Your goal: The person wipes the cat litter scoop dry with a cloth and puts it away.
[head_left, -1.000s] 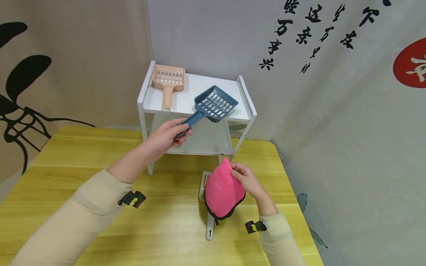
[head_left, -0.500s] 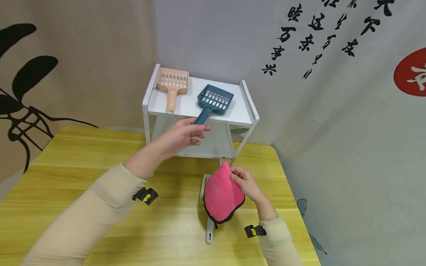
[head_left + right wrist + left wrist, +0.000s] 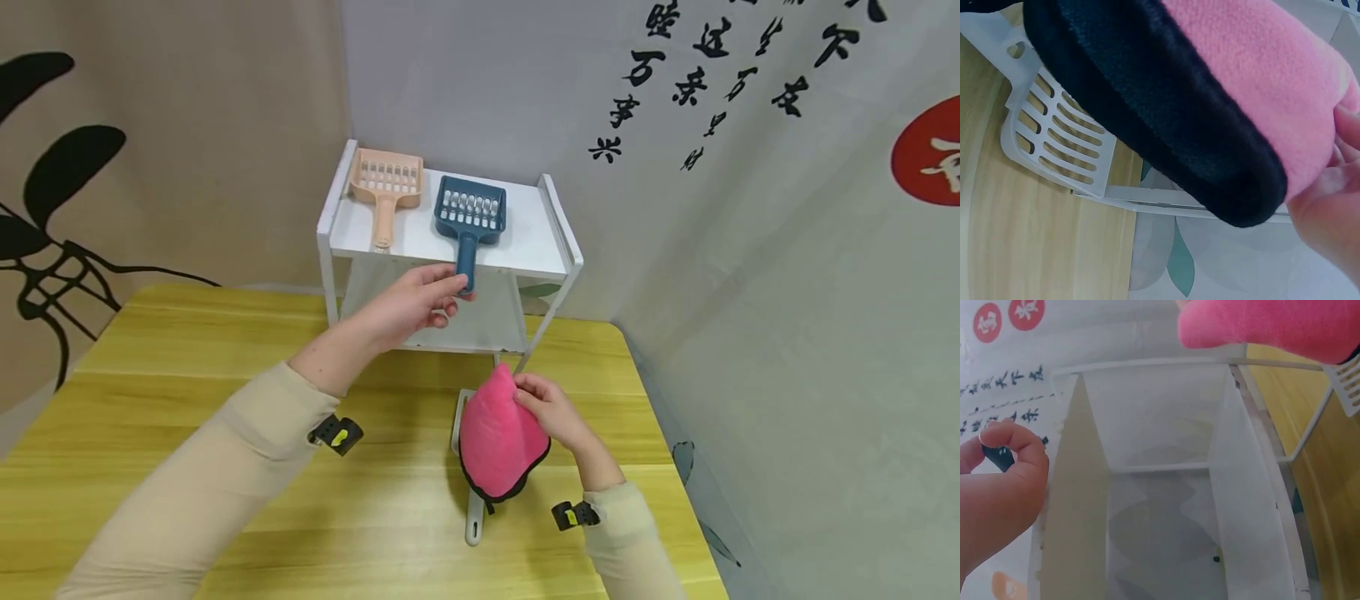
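Left-hand grip (image 3: 412, 308) holds the handle of a blue slotted scoop (image 3: 468, 231), its head just beyond the fingers, over a white shelf (image 3: 528, 218); a peach scoop (image 3: 384, 218) lies there, left of the blue one. Right-hand grip (image 3: 551, 412) pinches a pink cloth (image 3: 498, 437) hanging beside it, partly hiding a grey scoop (image 3: 475, 521) on the worktop (image 3: 337, 517).

Three scoops (image 3: 468, 229) (image 3: 386, 200) (image 3: 1066, 131), one pink cloth (image 3: 498, 442), one shelf (image 3: 528, 229)
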A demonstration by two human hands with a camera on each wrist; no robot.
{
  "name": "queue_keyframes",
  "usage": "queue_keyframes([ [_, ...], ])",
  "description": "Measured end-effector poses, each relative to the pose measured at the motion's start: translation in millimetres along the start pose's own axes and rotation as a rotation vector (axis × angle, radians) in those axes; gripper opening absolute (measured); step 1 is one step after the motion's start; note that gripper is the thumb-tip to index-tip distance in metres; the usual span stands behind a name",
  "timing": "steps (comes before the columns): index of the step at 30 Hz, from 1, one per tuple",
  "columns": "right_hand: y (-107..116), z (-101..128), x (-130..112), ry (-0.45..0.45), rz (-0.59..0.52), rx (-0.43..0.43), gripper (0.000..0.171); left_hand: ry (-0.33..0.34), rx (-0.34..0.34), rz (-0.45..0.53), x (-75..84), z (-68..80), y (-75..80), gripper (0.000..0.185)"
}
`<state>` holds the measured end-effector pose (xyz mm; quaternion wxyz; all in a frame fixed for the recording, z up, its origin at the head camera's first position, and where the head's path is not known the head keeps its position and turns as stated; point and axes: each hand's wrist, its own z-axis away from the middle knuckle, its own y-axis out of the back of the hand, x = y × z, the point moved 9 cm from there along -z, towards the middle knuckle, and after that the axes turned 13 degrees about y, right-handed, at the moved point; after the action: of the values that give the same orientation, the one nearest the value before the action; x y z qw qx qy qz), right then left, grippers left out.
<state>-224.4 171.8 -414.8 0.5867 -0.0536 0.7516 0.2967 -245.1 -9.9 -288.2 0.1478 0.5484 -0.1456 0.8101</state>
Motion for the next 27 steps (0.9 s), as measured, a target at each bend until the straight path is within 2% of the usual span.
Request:
queue_keyframes([
  [4, 0, -1, 0, -0.001, 0.017, -0.01, 0.024, 0.01, 0.02, -0.032, -1.2, -3.6, 1.8, 0.034],
  [8, 0, -1, 2, -0.001, 0.013, -0.018, 0.023, -0.012, 0.038, -0.066, 2.6, -5.7, 2.0, 0.036],
  [16, -3, -1, 5, -0.004, -0.003, -0.034, 0.025, -0.019, 0.1, -0.013, 6.6, -12.3, 9.3, 0.039],
  [22, -3, 0, 6, -0.009, -0.009, -0.029, 0.025, -0.007, 0.131, -0.101, 7.6, -17.9, 8.7, 0.029],
  [27, -3, 0, 7, -0.016, -0.004, -0.028, 0.024, -0.019, 0.159, -0.133, 10.8, -19.8, 7.5, 0.032],
])
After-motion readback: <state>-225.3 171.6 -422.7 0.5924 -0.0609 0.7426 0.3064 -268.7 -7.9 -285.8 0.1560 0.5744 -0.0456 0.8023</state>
